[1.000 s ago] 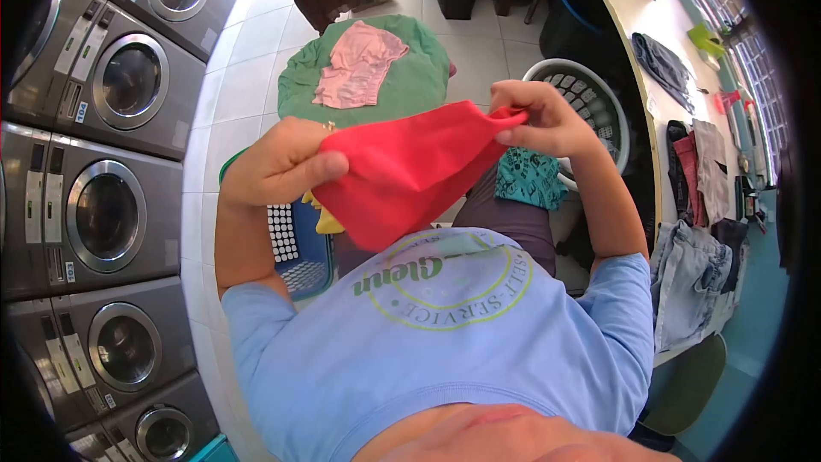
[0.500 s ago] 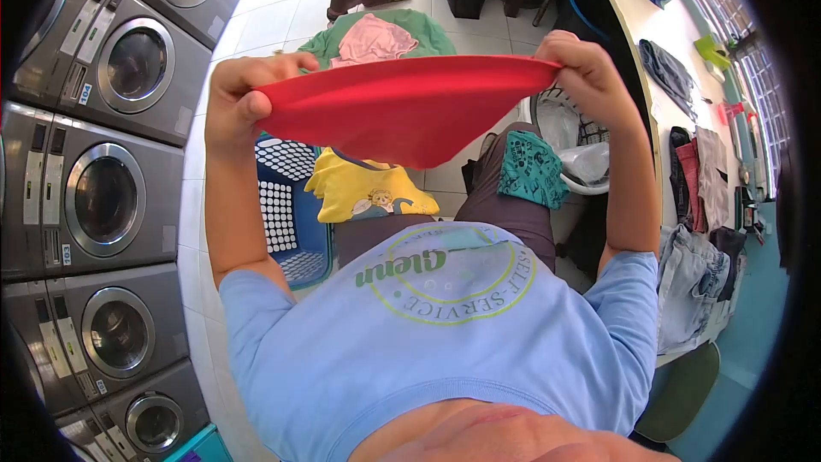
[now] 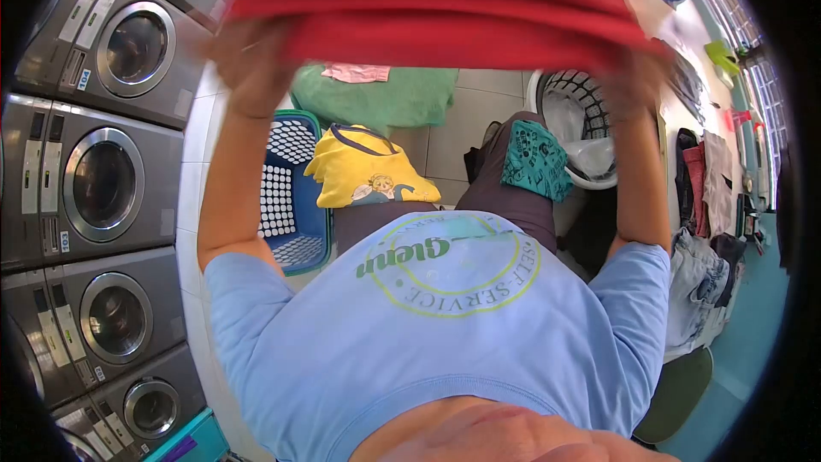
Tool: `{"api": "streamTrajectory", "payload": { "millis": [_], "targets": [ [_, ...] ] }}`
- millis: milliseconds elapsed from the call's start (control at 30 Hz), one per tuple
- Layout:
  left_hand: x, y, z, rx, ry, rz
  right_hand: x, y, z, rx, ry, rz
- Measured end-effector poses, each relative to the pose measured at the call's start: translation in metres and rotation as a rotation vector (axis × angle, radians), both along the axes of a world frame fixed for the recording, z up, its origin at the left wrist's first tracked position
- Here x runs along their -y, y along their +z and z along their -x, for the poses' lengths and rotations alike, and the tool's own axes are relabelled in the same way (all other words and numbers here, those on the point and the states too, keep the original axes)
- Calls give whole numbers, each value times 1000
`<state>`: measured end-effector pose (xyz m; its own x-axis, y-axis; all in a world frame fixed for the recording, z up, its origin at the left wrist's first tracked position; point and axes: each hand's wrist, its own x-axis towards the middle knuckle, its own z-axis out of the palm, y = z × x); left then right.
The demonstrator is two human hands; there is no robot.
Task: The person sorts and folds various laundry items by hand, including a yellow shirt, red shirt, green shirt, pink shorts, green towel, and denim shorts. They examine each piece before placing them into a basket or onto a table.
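A red cloth garment (image 3: 445, 30), blurred by motion, is stretched wide across the top of the head view. My left hand (image 3: 252, 64) grips its left end, and my right hand (image 3: 637, 77) has hold of the right end. Both hands are smeared, with the fingers partly hidden against the fabric. Below it, a folded yellow shirt (image 3: 368, 171) with a cartoon print lies over my left thigh. On my right thigh rests a folded teal printed cloth (image 3: 534, 158).
A blue laundry basket (image 3: 312, 205) stands at my left, a white one (image 3: 603, 178) holding plastic bags at my right. Ahead are a green cloth (image 3: 402, 98) and a pink cloth (image 3: 355, 73). Stacked machines (image 3: 107, 188) line the left; folded jeans (image 3: 697, 278) lie on the right.
Both my hands have lifted the red garment and spread it wider, toward the top of the view. More of the green cloth and yellow shirt shows beneath it.
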<state>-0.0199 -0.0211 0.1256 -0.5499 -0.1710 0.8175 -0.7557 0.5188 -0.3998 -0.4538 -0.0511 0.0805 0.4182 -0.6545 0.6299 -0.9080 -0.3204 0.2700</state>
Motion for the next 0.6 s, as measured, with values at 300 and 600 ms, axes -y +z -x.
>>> {"api": "streamTrajectory", "payload": {
  "millis": [300,600],
  "targets": [
    [25,-59,5,138,23,-1238,3,-19,-33,506,206,-836],
    [69,-82,-17,-592,-158,-1246,66,-32,-17,969,494,-774]
  ]
}}
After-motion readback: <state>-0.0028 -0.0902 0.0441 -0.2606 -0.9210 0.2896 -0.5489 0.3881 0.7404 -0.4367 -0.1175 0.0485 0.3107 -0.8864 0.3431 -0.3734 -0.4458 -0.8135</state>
